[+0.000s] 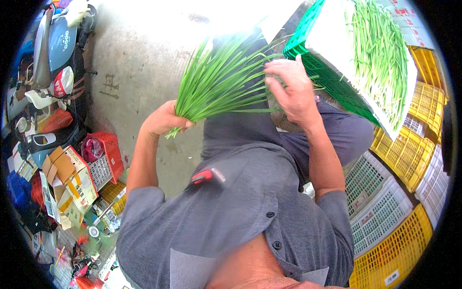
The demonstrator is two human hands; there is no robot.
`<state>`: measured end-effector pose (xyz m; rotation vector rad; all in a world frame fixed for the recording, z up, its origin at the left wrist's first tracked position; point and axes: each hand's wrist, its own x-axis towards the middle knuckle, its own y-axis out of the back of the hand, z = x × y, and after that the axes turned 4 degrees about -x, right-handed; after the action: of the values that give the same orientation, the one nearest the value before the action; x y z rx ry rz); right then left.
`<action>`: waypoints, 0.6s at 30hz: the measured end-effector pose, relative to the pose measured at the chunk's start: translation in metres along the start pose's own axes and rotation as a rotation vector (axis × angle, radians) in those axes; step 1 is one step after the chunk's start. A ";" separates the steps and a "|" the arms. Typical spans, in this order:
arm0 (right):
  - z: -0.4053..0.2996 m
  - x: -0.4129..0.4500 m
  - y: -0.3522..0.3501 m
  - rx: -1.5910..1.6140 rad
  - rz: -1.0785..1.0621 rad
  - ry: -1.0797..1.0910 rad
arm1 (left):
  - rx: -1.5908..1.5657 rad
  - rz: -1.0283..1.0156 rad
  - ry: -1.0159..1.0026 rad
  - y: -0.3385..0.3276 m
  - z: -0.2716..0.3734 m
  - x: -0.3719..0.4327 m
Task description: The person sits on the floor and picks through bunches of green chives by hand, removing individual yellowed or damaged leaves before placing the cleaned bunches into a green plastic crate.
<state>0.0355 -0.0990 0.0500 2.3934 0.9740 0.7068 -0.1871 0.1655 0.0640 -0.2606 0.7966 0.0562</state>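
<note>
My left hand [168,117] grips a bunch of garlic chives [220,77] near the pale cut ends, thumb across the stems. The long green blades fan out up and to the right, over my dark trousers [242,126]. At the blade tips is my right hand [294,90], thumb and fingers apart and bent. A few thin blades run behind or between its fingers; blur hides whether it pinches any. Many more chives [379,61] lie side by side on a white board or sheet [332,39] at the upper right, above a green plastic crate [328,79].
Yellow crates [402,155] and grey-white crates [382,202] stand along my right. At the left are a scooter [61,47], a red basket [113,157], cardboard boxes [75,177] and mixed clutter. Concrete floor [133,72] lies between the scooter and me.
</note>
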 end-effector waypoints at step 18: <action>0.035 -0.035 0.020 -0.103 -0.395 -0.114 | -0.008 0.080 0.052 0.018 -0.001 -0.007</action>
<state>0.0453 -0.1452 0.0250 2.0408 1.2763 0.4562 -0.1950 0.1828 0.0649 -0.2384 0.8582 0.1281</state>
